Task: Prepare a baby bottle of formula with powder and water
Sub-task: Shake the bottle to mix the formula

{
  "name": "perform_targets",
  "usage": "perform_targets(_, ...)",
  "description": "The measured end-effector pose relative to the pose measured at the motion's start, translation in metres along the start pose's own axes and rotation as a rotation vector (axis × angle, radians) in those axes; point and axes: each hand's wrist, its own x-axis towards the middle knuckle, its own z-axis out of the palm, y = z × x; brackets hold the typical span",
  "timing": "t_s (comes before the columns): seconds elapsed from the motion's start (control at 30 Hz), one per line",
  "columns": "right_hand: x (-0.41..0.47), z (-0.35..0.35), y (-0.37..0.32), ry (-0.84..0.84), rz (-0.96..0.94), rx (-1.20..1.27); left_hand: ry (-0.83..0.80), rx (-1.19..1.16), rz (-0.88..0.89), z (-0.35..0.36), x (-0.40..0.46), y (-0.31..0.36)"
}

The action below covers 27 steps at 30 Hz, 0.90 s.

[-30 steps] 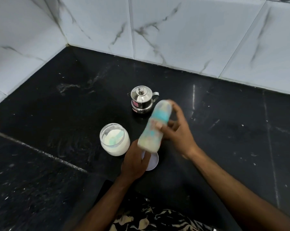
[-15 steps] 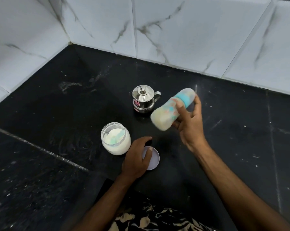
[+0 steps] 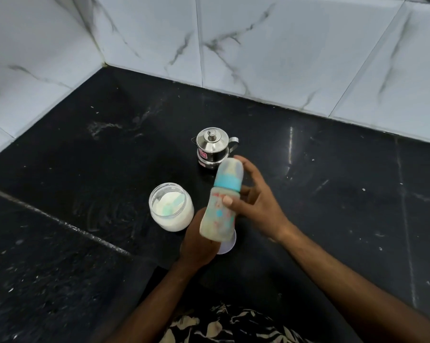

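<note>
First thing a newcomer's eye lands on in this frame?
The baby bottle, capped in blue and cloudy with milky liquid, held tilted in the right hand at the centre. To its left an open jar of white powder stands on the black counter, and a small steel pot with its lid on sits behind. The left hand rests over a white lid below the bottle.

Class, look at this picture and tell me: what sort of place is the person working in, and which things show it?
Probably a home kitchen: a polished black stone counter set into a corner of white marble-look wall tiles, with a small lidded steel pot standing on it.
</note>
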Motion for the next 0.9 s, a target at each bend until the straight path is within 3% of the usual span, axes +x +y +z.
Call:
perform_targets(0.17,0.016,-0.015,-0.019,0.337,-0.092,0.278,-0.029,-0.022,0.162,-0.005,0.005,-0.001)
perform_targets(0.23,0.012,-0.011,-0.014,0.312,-0.077,0.248,-0.003,-0.045,0.172,-0.007,0.001,0.004)
perform_targets(0.37,-0.003,-0.001,-0.004,0.035,-0.012,0.024,0.000,-0.060,0.038,-0.004,0.001,0.005)
perform_targets(0.53,0.016,-0.015,-0.019,0.370,-0.140,0.255,0.010,-0.060,0.234,-0.006,0.003,0.005)
perform_targets(0.6,0.013,-0.010,-0.013,0.298,-0.100,0.205,0.030,-0.040,0.226,-0.003,0.002,-0.002)
perform_targets(0.7,-0.001,-0.002,-0.004,0.023,0.002,-0.033,0.065,-0.035,0.214,0.002,0.001,-0.007)
perform_targets(0.73,-0.002,-0.003,-0.004,0.016,0.001,-0.061,0.082,-0.037,0.223,0.002,0.003,-0.007)
perform_targets(0.9,0.017,-0.018,-0.021,0.387,-0.110,0.237,0.014,-0.036,0.244,-0.004,0.003,0.001)
